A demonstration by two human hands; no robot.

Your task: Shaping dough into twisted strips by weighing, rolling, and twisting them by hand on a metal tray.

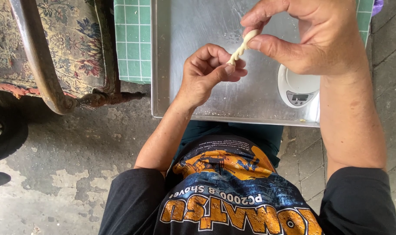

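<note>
Over a metal tray [185,26] lying on a green checked cloth [133,39], with a small white scale [297,89] at its near right edge, a thin twisted strip of dough [242,45] hangs in the air above the tray's middle. The left hand [206,72] is curled shut, pinching its lower end, and the right hand [311,35] pinches the upper end between thumb and fingers. The twisting looks to be under way; tightening it would call for counter-rolling the two ends gently.

Home yard – paved floor [76,152], upholstered chair [63,48], baking tray [198,104].

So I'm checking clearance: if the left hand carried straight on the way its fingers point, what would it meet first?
Probably the right hand: the left hand points along the pale twisted dough strip both hold.
</note>
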